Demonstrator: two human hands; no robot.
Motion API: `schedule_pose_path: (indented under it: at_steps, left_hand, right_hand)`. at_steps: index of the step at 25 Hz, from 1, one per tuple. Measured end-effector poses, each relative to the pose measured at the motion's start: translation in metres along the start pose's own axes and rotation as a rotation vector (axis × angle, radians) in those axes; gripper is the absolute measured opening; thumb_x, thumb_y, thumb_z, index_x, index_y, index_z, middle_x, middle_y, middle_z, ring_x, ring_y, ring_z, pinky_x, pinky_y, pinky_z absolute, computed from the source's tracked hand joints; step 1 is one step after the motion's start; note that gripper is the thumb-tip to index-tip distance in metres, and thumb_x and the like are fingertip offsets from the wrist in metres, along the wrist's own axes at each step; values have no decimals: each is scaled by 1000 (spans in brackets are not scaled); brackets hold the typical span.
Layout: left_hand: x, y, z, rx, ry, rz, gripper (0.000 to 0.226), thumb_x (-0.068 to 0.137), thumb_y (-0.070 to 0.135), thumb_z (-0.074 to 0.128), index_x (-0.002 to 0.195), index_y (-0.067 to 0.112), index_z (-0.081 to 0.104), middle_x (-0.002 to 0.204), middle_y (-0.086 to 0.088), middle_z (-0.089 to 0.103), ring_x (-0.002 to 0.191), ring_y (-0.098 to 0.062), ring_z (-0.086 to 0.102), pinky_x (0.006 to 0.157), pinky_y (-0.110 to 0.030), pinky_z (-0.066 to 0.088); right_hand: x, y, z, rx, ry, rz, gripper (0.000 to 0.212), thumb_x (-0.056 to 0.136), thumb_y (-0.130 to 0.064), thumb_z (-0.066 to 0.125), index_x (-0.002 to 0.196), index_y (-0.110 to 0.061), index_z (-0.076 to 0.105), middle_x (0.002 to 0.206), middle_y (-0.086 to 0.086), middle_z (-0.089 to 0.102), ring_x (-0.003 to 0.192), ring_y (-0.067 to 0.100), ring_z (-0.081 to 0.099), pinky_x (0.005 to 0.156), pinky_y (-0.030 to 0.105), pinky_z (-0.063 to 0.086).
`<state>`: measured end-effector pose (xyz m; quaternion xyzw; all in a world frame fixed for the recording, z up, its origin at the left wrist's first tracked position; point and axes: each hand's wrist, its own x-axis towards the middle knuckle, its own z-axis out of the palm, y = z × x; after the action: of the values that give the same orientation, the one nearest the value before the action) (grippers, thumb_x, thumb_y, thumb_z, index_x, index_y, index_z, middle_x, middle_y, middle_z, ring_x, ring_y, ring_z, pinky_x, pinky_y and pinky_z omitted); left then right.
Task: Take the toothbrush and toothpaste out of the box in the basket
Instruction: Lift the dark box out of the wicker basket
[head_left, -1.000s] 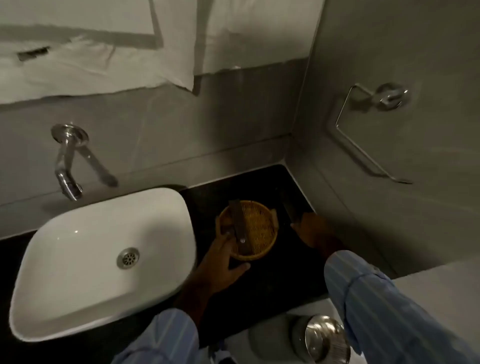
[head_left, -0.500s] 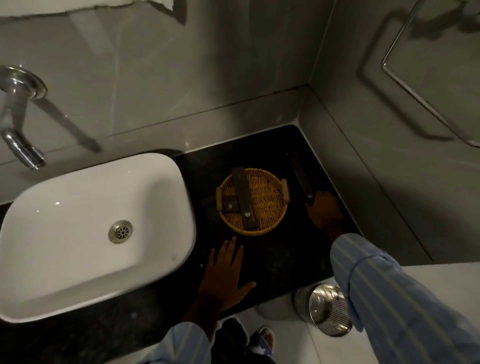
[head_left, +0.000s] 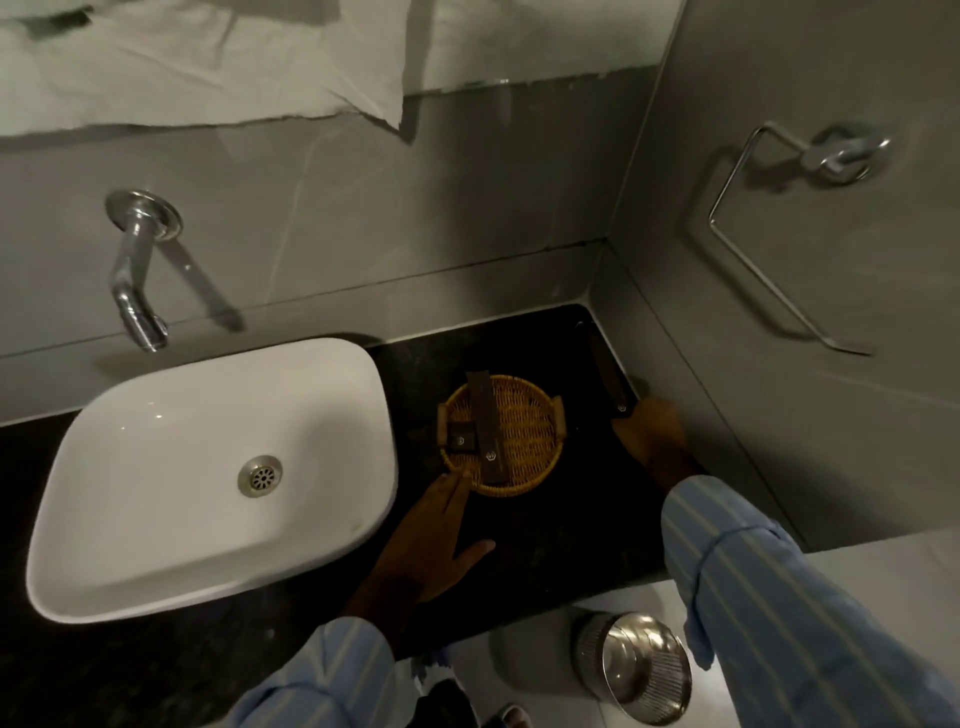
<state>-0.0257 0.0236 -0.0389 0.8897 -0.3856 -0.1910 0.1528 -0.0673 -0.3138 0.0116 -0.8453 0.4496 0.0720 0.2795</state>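
We can read no wording anywhere; the only marks are small pale emblems near the near ends of the dark boxes, too small to make out. The round woven basket (head_left: 519, 441) sits on the dark surface (head_left: 545, 530) between the white sink (head_left: 156, 519) and the corner wall. In it we see a long dark brown box (head_left: 487, 426) lying across the weave, its far end over the rim, and a small dark box (head_left: 460, 439) just beside it on the left.

Our left hand (head_left: 431, 540) lies flat on the surface, fingers (head_left: 457, 488) loosely together and extended, thumb splayed, the tips touching the basket's near rim and holding nothing. Our right hand (head_left: 649, 441) rests by the wall, closed on the near end of another long dark box (head_left: 610, 376) that lies on the surface right of the basket. A ribbed metal bin (head_left: 639, 665) stands on the floor below.
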Motion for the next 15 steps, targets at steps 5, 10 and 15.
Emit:
schedule_pose_path:
  at_steps: [5,10,15]
  left_hand:
    - [22,22,-79,-89,124,73,101,84,74,45,159,14,12,165,-7,19,152,-24,19,121,-37,25]
    - [56,57,-178,27,284,167,97,86,75,37,159,17,8,167,-6,15,153,-22,15,119,-27,9]
    - [78,104,-292,-434,450,38,79,93,48,60,156,13,27,158,-9,36,143,-27,38,119,-36,27]
  right_hand:
    - [-30,-32,-48,104,70,-133,30,84,-25,65,97,2,69,88,21,67,89,41,67,67,32,44]
    - [-62,-61,-88,89,224,-325,34,83,-30,69,102,-2,73,100,22,73,97,39,67,79,38,52]
    - [-100,-84,-123,173,264,-422,25,81,-28,72,100,-11,73,90,9,73,87,26,71,66,24,45]
